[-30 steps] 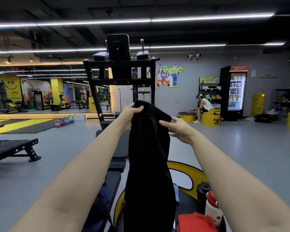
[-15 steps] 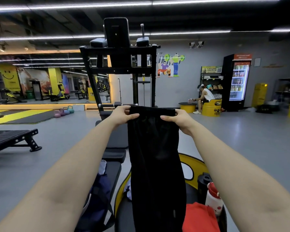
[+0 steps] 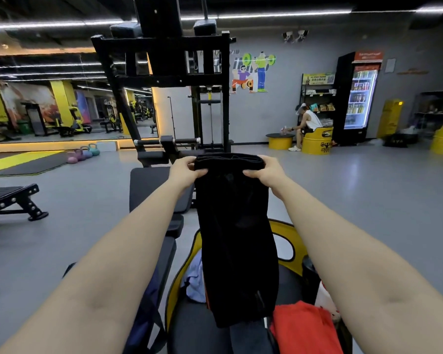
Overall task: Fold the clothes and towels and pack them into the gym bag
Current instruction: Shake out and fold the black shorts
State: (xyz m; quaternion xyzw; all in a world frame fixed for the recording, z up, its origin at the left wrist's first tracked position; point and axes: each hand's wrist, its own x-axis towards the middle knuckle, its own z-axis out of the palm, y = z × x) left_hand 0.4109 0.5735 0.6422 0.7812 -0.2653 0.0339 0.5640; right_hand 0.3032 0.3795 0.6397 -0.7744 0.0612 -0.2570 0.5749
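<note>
Pinching the top edge of a black garment (image 3: pixel 234 226), the left hand (image 3: pixel 186 171) and right hand (image 3: pixel 265 172) hold it up at arm's length, fingers curled over its corners. It hangs straight down above a yellow-rimmed seat (image 3: pixel 283 227), where a red cloth (image 3: pixel 304 328) and a pale blue cloth (image 3: pixel 195 279) lie.

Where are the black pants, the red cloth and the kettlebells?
black pants (image 3: pixel 237 238): head view, middle of the hanging fabric.
red cloth (image 3: pixel 304 328): head view, centre of the heap.
kettlebells (image 3: pixel 83 154): head view, middle of the row.
</note>
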